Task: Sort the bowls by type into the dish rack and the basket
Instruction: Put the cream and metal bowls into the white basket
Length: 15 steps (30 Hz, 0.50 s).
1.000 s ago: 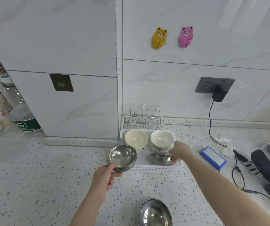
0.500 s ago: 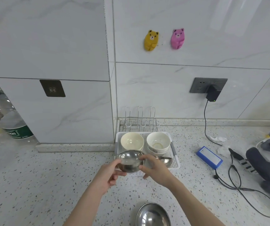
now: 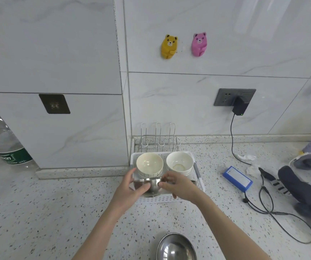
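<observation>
Steel bowl [image 3: 150, 186] between both hands

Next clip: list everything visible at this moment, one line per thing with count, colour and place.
steel bowl: one, silver, held over the basket's front
ceramic bowls: two stacks, cream-white, in the basket's back
second steel bowl: one, silver, on the counter at the bottom edge
basket: one, white, on the counter by the wall
dish rack: one, wire, behind the basket
bear hooks: two, yellow and pink, on the wall
charger: one, black, plugged into the grey socket
blue box: one, right of the basket
water bottle: one, clear with green label, far left
left hand: grips the steel bowl
right hand: grips the steel bowl
</observation>
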Tool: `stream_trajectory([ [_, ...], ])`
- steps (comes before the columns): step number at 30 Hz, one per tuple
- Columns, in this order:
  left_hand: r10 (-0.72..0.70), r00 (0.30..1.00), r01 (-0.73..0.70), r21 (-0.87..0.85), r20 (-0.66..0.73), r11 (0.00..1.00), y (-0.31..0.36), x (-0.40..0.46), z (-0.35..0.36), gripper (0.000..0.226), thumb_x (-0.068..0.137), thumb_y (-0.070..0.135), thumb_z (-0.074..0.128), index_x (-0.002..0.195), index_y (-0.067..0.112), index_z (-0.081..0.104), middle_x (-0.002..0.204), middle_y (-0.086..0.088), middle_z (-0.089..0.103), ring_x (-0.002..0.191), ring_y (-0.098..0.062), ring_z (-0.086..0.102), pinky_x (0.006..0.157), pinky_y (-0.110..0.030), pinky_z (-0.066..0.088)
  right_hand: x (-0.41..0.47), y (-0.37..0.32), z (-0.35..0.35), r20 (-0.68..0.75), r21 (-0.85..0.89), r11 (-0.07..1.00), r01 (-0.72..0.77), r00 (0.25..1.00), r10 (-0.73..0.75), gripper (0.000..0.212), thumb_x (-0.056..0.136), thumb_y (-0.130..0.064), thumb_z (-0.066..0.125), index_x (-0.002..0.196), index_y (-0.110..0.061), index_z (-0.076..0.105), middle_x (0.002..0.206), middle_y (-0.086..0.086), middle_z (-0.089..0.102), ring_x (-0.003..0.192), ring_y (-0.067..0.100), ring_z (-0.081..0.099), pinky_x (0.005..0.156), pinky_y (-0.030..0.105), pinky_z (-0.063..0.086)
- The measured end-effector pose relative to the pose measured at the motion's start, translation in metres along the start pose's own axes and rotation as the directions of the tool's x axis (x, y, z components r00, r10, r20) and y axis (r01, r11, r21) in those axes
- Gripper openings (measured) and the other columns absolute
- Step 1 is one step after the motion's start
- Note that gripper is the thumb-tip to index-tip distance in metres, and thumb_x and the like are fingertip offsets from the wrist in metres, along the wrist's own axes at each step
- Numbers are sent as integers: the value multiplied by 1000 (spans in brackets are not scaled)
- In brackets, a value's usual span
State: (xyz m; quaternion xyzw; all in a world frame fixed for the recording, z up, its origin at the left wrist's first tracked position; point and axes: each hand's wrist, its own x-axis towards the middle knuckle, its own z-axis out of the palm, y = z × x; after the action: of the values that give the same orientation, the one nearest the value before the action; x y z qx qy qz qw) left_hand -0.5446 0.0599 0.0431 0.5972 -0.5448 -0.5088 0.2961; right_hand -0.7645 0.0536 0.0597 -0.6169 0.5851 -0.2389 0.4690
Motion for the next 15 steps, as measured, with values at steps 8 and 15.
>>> stream_trajectory([
  [8,11,998,-8,47,-64,999,-3,15,6,20,79,67,63,91,59,49,103,25,56,104,-5,56,71,-25,47,16,-3,0,-137,-164,985,-53,990,30,40,82,-60,63,93,-22,70,86,1,71,59,9,53,60,28,44],
  [15,-2,999,14,223,-54,975,-4,31,1,68,78,72,57,135,37,52,128,12,60,97,-2,59,63,-14,45,28,-1,2,-146,-196,977,-90,987,61,41,82,-58,63,92,-18,69,63,-5,60,49,11,51,59,28,45],
])
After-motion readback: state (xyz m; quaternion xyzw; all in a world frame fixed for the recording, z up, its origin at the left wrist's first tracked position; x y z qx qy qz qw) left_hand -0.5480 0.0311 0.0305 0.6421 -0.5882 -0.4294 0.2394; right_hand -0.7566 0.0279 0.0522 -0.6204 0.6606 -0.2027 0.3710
